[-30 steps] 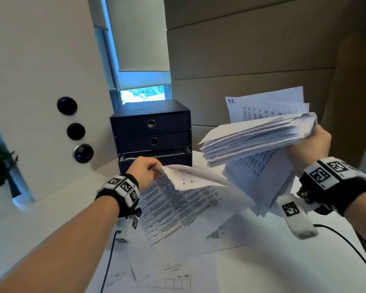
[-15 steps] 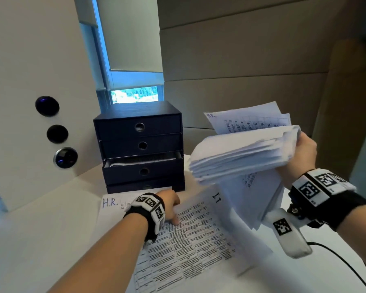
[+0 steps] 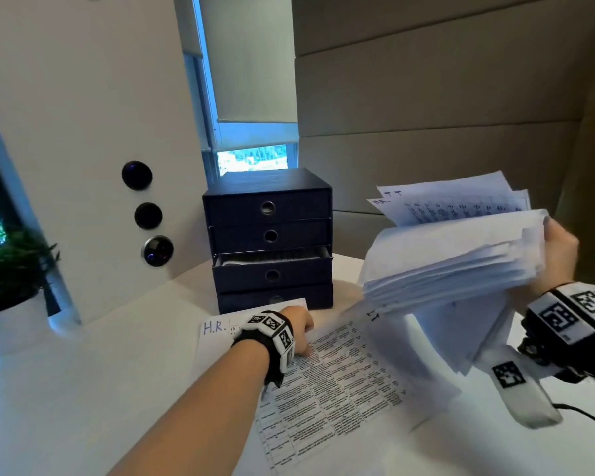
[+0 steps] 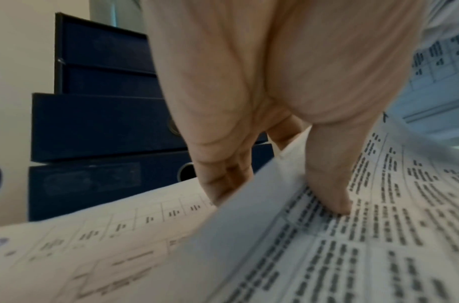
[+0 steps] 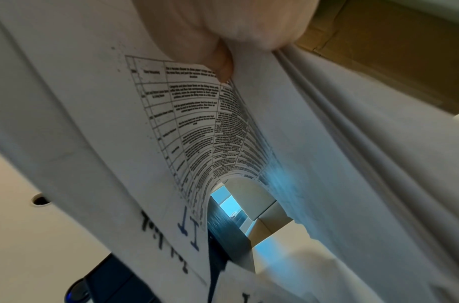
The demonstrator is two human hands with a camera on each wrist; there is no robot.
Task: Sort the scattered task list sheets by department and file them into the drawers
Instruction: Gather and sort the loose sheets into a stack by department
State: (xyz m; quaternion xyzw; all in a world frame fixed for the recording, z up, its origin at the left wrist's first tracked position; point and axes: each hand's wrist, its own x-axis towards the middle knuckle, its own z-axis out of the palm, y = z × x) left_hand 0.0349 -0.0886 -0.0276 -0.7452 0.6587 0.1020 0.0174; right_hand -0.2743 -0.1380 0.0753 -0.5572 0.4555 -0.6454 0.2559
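A dark blue drawer unit (image 3: pixel 268 242) stands at the back of the white table (image 3: pixel 83 389); its third drawer (image 3: pixel 272 266) is slightly pulled out with paper inside. My left hand (image 3: pixel 304 340) lies in front of it on a printed sheet marked I.T (image 3: pixel 340 379). The thumb (image 4: pixel 329 196) presses on top and the fingers (image 4: pixel 223 184) sit under its raised edge, on a sheet marked H.R. (image 3: pixel 217 328). My right hand (image 3: pixel 559 250) holds a thick, fanned stack of sheets (image 3: pixel 454 259) in the air at the right, thumb (image 5: pixel 220 65) on the paper.
A potted plant (image 3: pixel 11 269) sits at the far left. A white panel with three round black knobs (image 3: pixel 148 214) stands left of the drawers. A black cable (image 3: pixel 584 413) runs from my right wrist across the table. Tan wall panels close the back.
My left hand has brought the printed sheet down from the air and laid it on the table over the H.R. sheet. The right hand's stack has sunk a little.
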